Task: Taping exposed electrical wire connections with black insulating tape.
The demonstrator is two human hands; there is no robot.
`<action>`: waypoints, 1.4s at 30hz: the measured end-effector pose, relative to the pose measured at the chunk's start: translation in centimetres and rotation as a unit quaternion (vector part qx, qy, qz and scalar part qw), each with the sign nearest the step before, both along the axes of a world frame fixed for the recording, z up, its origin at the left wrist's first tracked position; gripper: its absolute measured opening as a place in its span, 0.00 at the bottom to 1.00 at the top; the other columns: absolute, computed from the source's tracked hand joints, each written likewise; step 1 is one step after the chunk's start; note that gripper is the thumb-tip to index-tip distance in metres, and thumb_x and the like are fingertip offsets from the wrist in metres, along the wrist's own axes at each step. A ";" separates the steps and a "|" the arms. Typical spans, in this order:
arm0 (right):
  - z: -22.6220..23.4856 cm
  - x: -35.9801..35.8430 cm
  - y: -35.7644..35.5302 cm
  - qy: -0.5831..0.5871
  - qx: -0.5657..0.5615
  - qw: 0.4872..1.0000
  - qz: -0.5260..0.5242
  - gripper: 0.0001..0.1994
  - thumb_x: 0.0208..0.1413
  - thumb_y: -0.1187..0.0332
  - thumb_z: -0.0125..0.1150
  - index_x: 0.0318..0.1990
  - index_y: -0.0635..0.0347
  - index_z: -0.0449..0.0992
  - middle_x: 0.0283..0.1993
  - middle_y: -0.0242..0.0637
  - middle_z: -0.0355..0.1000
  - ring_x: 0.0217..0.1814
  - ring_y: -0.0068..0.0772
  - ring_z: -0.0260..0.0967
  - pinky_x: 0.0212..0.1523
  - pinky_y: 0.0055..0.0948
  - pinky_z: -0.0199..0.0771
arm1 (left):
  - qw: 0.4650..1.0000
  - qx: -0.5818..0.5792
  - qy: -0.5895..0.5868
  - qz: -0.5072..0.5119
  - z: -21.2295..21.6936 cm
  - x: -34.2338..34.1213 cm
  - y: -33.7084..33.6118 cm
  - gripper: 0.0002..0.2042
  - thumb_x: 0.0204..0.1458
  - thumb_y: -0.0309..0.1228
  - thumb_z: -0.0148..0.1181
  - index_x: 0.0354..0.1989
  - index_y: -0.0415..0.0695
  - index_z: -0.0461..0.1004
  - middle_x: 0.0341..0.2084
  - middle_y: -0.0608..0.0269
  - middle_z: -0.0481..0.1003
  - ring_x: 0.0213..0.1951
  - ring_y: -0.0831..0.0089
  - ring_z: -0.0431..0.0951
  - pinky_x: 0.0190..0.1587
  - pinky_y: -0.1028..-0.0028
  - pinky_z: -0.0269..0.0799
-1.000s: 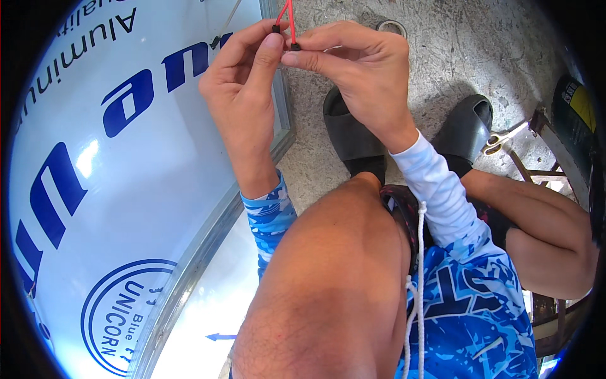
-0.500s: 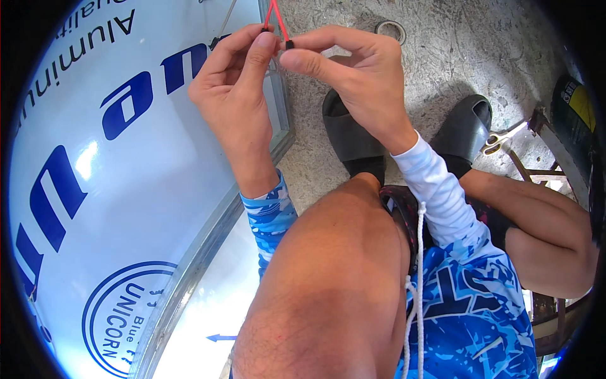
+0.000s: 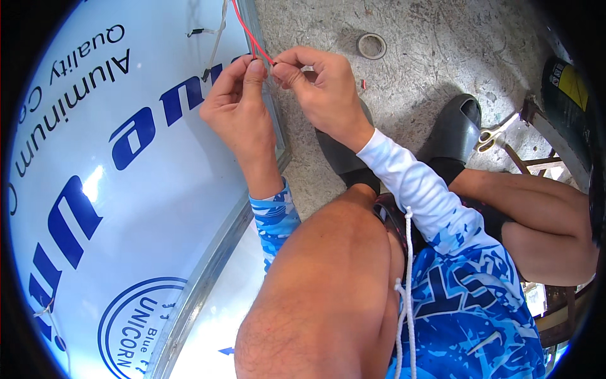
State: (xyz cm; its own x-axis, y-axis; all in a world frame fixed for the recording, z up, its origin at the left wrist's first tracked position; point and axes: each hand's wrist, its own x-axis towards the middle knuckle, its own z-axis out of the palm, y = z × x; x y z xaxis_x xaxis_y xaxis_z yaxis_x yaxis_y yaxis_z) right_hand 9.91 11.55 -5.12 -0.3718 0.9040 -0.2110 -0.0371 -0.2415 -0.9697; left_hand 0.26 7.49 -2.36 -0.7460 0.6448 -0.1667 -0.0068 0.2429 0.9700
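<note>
Two red wires (image 3: 245,24) come down from the top edge, side by side. My left hand (image 3: 243,114) is closed in a pinch on the end of one, thumb over fingertips. My right hand (image 3: 328,91) pinches the end of the other, where a bit of black covering shows at the fingertips. The two pinches almost meet, just over the edge of a white panel with blue lettering (image 3: 189,196). A thin grey wire (image 3: 218,41) with dark wrapped ends lies on the panel, left of the red wires.
A metal frame (image 3: 214,268) edges the panel. On the concrete floor (image 3: 416,63) lie a roll of tape (image 3: 371,46) and white-handled scissors (image 3: 487,140). A dark container with a yellow label (image 3: 571,88) stands at the far right. My shoes (image 3: 456,129) are below my hands.
The view has shifted, showing more of the panel's far part and the grey wire. My right hand has come closer to my left, and less of the wires' black ends shows.
</note>
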 end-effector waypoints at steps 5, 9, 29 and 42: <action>-0.3 0.0 0.1 -0.022 -0.007 1.000 -0.017 0.05 0.52 0.72 0.62 0.32 0.66 0.79 0.28 0.43 0.77 0.31 0.33 0.76 0.31 0.28 0.73 | 0.999 0.013 -0.023 0.028 -0.4 0.1 0.1 0.07 0.48 0.20 0.66 0.35 0.32 0.79 0.27 0.58 0.79 0.29 0.77 0.77 0.34 0.80 0.72; -0.6 0.0 0.2 0.006 -0.014 1.000 -0.016 0.07 0.53 0.71 0.61 0.34 0.66 0.80 0.30 0.40 0.78 0.30 0.27 0.75 0.33 0.26 0.73 | 0.998 0.019 -0.065 0.019 -0.1 -0.1 0.1 0.08 0.48 0.21 0.66 0.36 0.32 0.79 0.28 0.56 0.79 0.29 0.75 0.78 0.36 0.77 0.75; 7.2 12.6 6.0 -0.121 -0.074 0.985 -0.097 0.14 0.58 0.64 0.58 0.48 0.60 0.77 0.48 0.34 0.74 0.49 0.23 0.69 0.51 0.26 0.68 | 1.000 -0.026 0.008 -0.009 1.7 -0.7 -0.3 0.14 0.57 0.25 0.55 0.49 0.29 0.72 0.39 0.48 0.77 0.42 0.67 0.79 0.47 0.74 0.75; 16.1 40.6 0.3 -0.519 -0.103 0.848 -0.005 0.17 0.59 0.65 0.54 0.52 0.65 0.72 0.52 0.38 0.70 0.54 0.28 0.67 0.59 0.32 0.63 | 0.982 0.014 0.105 0.155 4.6 -0.8 -0.9 0.10 0.56 0.23 0.54 0.45 0.32 0.73 0.31 0.56 0.76 0.26 0.76 0.75 0.32 0.78 0.71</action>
State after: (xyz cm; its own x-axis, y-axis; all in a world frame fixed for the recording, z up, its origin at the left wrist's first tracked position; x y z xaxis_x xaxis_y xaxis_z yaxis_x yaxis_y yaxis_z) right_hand 50.56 11.87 11.00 0.1200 0.8100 -0.5740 0.8081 -0.4155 -0.4175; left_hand -0.51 6.57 2.20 -0.9229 0.3842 0.0258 0.1242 0.2337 0.9643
